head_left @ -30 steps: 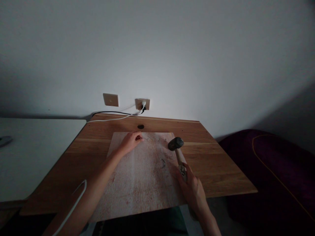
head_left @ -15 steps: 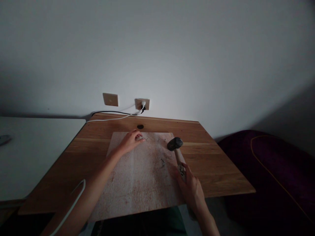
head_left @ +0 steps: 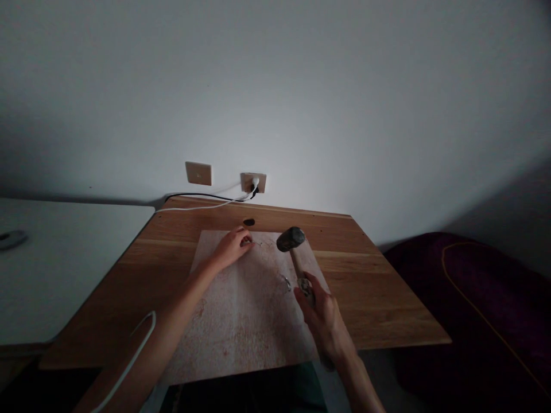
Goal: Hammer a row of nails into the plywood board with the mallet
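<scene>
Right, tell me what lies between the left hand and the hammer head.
In the head view, small nails in the pale board lie between the left hand and the hammer head.

The hammer head is showing dark, matt metal, and its handle is showing pale, smooth wood. The board is looking rough and speckled, with a scuffed, dull face. The tabletop is gleaming softly — varnished wood with visible grain — while the nail is glinting like bare metal and the cushion is looking like soft, dark cloth.
</scene>
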`<state>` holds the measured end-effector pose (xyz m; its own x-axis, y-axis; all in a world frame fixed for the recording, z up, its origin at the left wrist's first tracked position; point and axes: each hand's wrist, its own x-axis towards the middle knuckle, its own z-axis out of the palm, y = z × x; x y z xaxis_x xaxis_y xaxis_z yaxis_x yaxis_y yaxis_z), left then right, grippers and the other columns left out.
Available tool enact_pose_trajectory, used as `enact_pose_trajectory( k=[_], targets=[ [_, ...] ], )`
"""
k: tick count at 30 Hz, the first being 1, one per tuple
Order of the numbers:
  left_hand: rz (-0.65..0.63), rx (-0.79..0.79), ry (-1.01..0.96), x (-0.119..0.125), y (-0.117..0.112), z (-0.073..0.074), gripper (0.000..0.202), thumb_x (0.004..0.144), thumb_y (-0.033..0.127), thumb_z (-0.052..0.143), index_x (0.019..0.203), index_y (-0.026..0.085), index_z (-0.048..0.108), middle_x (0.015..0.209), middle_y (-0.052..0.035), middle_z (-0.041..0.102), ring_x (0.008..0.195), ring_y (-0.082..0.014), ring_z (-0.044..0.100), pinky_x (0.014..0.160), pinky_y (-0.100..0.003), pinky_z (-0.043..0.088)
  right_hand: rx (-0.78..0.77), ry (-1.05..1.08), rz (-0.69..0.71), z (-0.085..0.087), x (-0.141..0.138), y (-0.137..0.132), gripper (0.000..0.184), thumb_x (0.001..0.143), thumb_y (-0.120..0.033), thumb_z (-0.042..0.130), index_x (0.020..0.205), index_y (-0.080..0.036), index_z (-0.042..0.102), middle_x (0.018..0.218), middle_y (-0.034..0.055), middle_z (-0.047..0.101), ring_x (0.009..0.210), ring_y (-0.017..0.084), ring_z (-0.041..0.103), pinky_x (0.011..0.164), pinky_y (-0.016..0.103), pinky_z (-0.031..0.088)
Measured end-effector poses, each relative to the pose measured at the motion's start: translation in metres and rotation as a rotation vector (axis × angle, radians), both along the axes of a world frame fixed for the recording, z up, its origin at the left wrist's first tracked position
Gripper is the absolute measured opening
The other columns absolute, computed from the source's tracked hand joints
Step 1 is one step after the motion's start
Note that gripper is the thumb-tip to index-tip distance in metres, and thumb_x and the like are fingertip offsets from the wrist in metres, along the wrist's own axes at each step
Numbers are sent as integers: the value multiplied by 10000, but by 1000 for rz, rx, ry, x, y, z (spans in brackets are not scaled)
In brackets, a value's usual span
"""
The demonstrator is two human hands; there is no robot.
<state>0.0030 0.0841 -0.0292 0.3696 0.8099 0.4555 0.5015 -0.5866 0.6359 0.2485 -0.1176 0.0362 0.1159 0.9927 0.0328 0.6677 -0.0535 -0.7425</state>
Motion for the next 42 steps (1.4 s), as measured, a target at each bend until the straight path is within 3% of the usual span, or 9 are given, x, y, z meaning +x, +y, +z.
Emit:
enact_pose_trajectory(
  k=[3, 10, 13, 18, 22, 29, 33, 38, 42],
  targets=[
    [-29, -39, 12, -1, 2, -1, 13, 879, 174, 719, 887, 184, 719, 929, -61, 696, 874, -212, 673, 817, -323, 515, 50, -54, 86, 9, -15, 16, 517, 1016, -451, 465, 1387, -119, 602, 769, 49, 736, 648, 205, 694, 610, 265, 475],
    [40, -69, -38, -2, 0, -8, 629, 697, 338, 912, 1246, 206, 635, 1198, -85, 648, 999, -255, 663, 886, -370, 548, 99, -219, 190, 4, -42, 42, 463, 1030, -361, 462, 1407, -130, 603, 795, 88, 783, 644, 229, 722, 578, 279, 437],
    [45, -72, -35, -1, -1, -9, 649, 691, 305, 911, 1261, 200, 619, 1225, -101, 631, 1017, -266, 660, 906, -382, 549, 43, -268, 195, 1, -48, 43, 442, 1022, -326, 472, 1389, -131, 624, 882, 134, 808, 762, 272, 769, 612, 297, 465],
    [20, -73, 1, -2, -1, -7, 582, 738, 303, 878, 1254, 194, 630, 1204, -101, 638, 1019, -268, 656, 912, -385, 542, 31, -231, 179, 3, -51, 42, 494, 1038, -340, 450, 1457, -107, 571, 892, 139, 809, 738, 271, 768, 633, 313, 471],
    [18, -63, -8, -1, -2, -4, 432, 779, 289, 842, 1161, 175, 676, 1134, -91, 673, 972, -247, 663, 883, -357, 535, -4, -266, 172, 3, -51, 44, 498, 1013, -326, 483, 1444, -101, 592, 942, 160, 810, 831, 290, 779, 658, 313, 471],
    [-40, -82, -37, 1, 1, -1, 18, 868, 182, 726, 865, 165, 728, 925, -70, 716, 876, -217, 688, 841, -327, 526, 61, -194, 112, -2, -49, 39, 531, 1025, -390, 431, 1435, -84, 572, 775, 86, 760, 651, 242, 708, 580, 291, 399],
    [-50, -89, -8, 0, 0, -3, 49, 879, 181, 706, 926, 173, 714, 969, -71, 714, 915, -227, 690, 862, -339, 530, 61, -174, 142, -1, -51, 41, 536, 1027, -398, 425, 1438, -84, 568, 749, 79, 753, 602, 232, 688, 557, 289, 390],
    [29, -66, -34, 0, -3, -4, 575, 704, 235, 885, 1225, 195, 646, 1200, -102, 656, 1039, -276, 676, 888, -358, 551, 9, -205, 186, -2, -54, 44, 515, 1005, -353, 462, 1436, -101, 588, 883, 139, 806, 737, 272, 765, 609, 302, 467],
    [25, -69, -26, 1, -4, -5, 573, 724, 212, 866, 1250, 196, 640, 1248, -120, 636, 1093, -300, 674, 938, -381, 546, 31, -221, 186, -6, -54, 42, 521, 1020, -359, 449, 1458, -109, 578, 886, 144, 813, 738, 276, 776, 617, 308, 491]
  ],
)
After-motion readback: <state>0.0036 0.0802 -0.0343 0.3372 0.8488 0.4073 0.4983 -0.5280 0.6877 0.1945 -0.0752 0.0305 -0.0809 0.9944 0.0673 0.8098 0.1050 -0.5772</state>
